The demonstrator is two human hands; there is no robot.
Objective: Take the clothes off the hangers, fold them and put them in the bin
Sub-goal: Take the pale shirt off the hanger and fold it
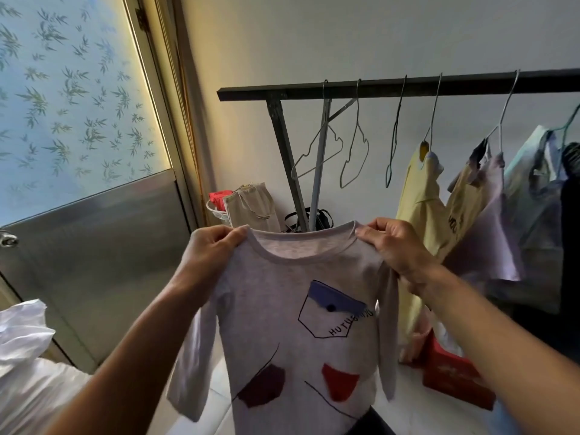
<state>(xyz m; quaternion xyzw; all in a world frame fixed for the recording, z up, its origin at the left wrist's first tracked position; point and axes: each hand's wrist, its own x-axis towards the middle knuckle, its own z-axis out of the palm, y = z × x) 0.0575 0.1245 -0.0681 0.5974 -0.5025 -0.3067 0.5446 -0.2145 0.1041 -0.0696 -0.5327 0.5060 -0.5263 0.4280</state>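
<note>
Fingers (233,235) pinched shut — holding grey shirt (298,324).

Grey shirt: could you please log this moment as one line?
grey shirt: off hanger, unfolded | left hand, right hand: grip shoulders | rail: bare hangers

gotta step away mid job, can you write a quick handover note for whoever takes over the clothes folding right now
Left hand: pinching the left shoulder of the grey long-sleeve shirt.
Right hand: pinching the right shoulder of it.
The shirt is off its hanger, held up unfolded in front of the black rail.
Done: three wire hangers hang bare on the rail.
Left: fold this shirt; the yellow shirt, the lilac top and more garments further right are still hung. The bin is not in view.
</note>
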